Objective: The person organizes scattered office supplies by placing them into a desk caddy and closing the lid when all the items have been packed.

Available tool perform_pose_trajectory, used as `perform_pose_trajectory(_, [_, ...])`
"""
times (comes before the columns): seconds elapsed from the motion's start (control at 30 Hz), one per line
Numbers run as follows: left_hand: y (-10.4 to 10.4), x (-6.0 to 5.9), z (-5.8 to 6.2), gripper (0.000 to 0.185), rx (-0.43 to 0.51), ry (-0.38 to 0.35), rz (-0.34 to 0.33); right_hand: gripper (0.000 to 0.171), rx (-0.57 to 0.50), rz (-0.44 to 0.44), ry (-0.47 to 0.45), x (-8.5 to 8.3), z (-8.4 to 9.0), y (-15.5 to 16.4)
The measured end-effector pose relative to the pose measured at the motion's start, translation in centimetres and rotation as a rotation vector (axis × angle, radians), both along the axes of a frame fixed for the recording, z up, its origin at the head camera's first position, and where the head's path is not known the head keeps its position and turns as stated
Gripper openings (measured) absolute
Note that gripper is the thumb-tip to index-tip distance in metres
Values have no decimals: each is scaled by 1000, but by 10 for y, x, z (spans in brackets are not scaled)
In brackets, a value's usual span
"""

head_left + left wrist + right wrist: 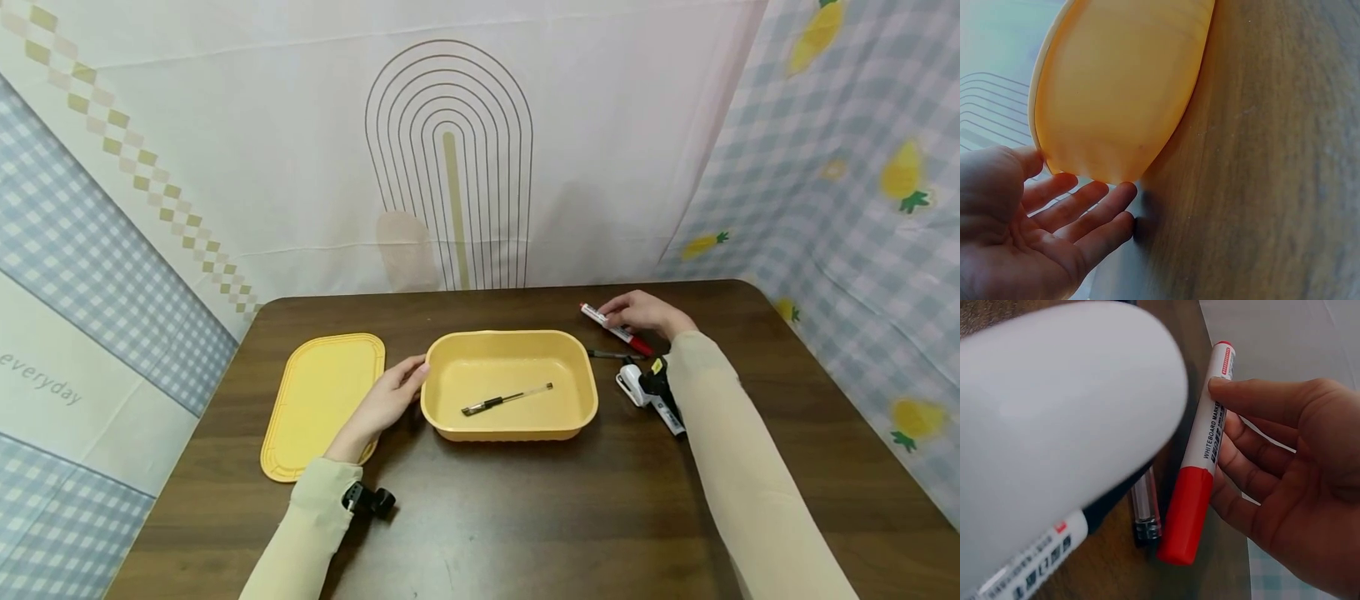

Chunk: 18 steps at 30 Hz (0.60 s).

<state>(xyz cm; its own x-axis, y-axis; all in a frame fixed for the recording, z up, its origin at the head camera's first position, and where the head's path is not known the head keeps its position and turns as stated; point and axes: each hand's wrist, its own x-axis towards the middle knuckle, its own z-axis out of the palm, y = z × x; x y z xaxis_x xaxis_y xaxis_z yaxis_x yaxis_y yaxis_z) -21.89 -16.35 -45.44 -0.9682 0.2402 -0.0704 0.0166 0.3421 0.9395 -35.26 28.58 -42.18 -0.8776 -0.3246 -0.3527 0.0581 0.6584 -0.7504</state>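
A yellow plastic tub [512, 430] stands mid-table with a black-tipped clear pen [507, 399] lying inside. My left hand [390, 398] rests with straight fingers against the tub's left wall [1116, 94]; in the left wrist view that hand [1054, 231] shows an open palm and holds nothing. At the back right, my right hand [637, 312] pinches a red-capped whiteboard marker [626, 336] that lies on the table. In the right wrist view the thumb lies on one side of the marker [1200, 456] and the fingers [1241, 469] curl along the other.
A yellow lid [322, 404] lies flat left of the tub. Near the right hand lie a second clear pen [611, 354], a black marker [670, 414] and a white object [632, 386]. The brown table [525, 517] is ringed by fabric walls.
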Motion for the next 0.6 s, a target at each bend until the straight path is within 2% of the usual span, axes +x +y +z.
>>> perform_pose_trajectory(0.07, [2, 4, 9, 48, -1, -15, -8, 44, -1, -6, -6, 3, 7, -2])
perform_pose_trajectory(0.13, [3, 3, 10, 48, 0, -30, -16, 43, -5, -15, -1, 3, 8, -2])
perform_pose_trajectory(0.23, [3, 3, 10, 50, 5, -47, -18, 41, -1, -23, 26, 2, 6, 0])
perform_pose_trajectory(0.33, [1, -1, 1, 52, 9, -32, -10, 41, -8, -31, 42, -2, 4, 2])
perform_pose_trajectory(0.6, [0, 0, 1, 49, 8, -6, -2, 47, -139, -50, 28, -7, 15, -3])
